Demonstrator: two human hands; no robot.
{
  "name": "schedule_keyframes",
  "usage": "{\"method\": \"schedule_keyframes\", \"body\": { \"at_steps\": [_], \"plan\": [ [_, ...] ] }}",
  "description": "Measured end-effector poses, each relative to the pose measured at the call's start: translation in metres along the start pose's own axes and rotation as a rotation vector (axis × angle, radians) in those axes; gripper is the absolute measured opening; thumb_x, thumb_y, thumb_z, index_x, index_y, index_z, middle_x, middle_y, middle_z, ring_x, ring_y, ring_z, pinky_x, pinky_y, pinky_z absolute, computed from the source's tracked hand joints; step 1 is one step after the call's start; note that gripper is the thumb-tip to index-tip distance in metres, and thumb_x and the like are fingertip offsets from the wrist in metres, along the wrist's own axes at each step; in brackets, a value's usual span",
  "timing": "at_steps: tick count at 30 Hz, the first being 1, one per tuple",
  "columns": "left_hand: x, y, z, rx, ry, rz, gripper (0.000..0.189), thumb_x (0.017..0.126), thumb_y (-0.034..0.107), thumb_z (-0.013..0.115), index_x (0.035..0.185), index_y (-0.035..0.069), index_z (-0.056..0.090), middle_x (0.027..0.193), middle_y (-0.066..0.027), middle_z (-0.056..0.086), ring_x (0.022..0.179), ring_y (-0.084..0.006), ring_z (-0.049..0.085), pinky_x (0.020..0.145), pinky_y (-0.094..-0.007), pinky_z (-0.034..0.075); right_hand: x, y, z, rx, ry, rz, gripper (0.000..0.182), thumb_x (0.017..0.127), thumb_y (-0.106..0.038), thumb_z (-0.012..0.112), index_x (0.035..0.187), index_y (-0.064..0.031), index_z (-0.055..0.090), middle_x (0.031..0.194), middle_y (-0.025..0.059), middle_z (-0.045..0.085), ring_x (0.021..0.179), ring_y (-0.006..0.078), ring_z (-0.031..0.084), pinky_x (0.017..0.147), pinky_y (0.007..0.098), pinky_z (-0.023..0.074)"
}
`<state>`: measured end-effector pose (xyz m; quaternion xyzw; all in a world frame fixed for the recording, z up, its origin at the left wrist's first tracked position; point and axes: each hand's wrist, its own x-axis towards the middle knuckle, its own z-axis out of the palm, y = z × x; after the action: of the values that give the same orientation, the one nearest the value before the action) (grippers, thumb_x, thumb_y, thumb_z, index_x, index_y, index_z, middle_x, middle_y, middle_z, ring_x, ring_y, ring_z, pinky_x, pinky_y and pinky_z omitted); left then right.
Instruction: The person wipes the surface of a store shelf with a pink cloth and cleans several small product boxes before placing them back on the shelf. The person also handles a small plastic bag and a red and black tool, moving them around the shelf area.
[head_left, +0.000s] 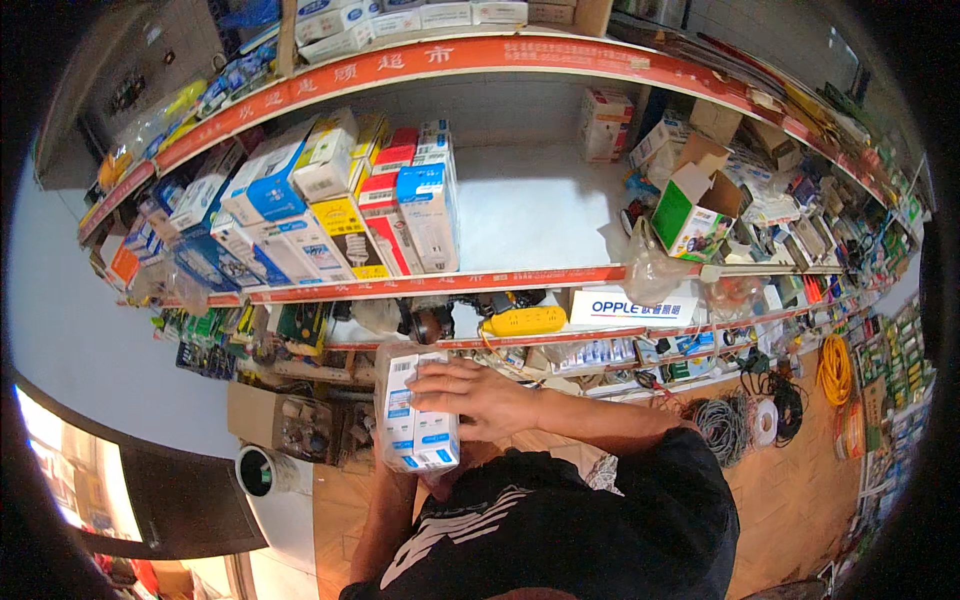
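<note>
I hold a plastic-wrapped pack of white and blue cardboard boxes (402, 429) before my chest, below the shelf edge. My right hand (484, 397) lies across its upper right side, fingers spread over the printed faces. From below, my left forearm (388, 506) rises to the pack's lower left side. My left hand is mostly hidden behind the pack, which it supports. On the middle shelf (532, 214) stands a row of light-bulb boxes: yellow (347, 234), red and white (390, 225), and blue and white (427, 217).
Right of the row is an opened green box (694, 210) among loose goods. A yellow power strip (525, 321) and a white sign (634, 307) occupy the shelf below. A cardboard carton (255, 412) and white pipe (262, 472) stand left; cable coils (720, 427) lie right.
</note>
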<state>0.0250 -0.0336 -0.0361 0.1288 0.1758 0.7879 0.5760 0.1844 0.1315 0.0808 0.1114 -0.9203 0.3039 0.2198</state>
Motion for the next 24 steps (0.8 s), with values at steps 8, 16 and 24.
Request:
{"method": "schedule_keyframes", "body": {
  "at_steps": [8, 16, 24],
  "plan": [
    [-0.001, 0.004, 0.074, 0.180, 0.170, -0.099, 0.043, 0.105, 0.036, 0.042, 0.120, -0.002, 0.057, 0.110, -0.0163, 0.066, 0.097, -0.0287, 0.066, 0.090, -0.0419, 0.053, -0.034, -0.003, -0.047, 0.483, 0.469, 0.418, 0.063, 0.077, -0.013, 0.082, 0.134, -0.0029, 0.057, 0.124, 0.0105, 0.067, 0.115, 0.0195, 0.062, 0.100, 0.0369, 0.0484],
    [-0.014, 0.002, 0.046, 0.213, 0.197, -0.106, 0.045, 0.102, 0.039, 0.049, 0.119, -0.002, 0.058, 0.111, -0.0160, 0.067, 0.100, -0.0299, 0.066, 0.093, -0.0430, 0.053, -0.037, 0.027, -0.129, 0.629, 0.898, 0.483, 0.046, 0.084, -0.008, 0.077, 0.125, 0.0000, 0.056, 0.118, 0.0078, 0.065, 0.108, 0.0151, 0.061, 0.096, 0.0331, 0.0508],
    [-0.015, 0.002, 0.053, 0.238, 0.299, -0.052, 0.045, 0.102, 0.038, 0.049, 0.121, -0.002, 0.056, 0.112, -0.0157, 0.066, 0.101, -0.0290, 0.066, 0.093, -0.0428, 0.053, -0.017, 0.059, -0.189, 0.467, 0.841, 0.603, 0.047, 0.085, -0.015, 0.075, 0.126, -0.0027, 0.056, 0.113, 0.0077, 0.066, 0.100, 0.0170, 0.063, 0.080, 0.0334, 0.0555]
  ]
}}
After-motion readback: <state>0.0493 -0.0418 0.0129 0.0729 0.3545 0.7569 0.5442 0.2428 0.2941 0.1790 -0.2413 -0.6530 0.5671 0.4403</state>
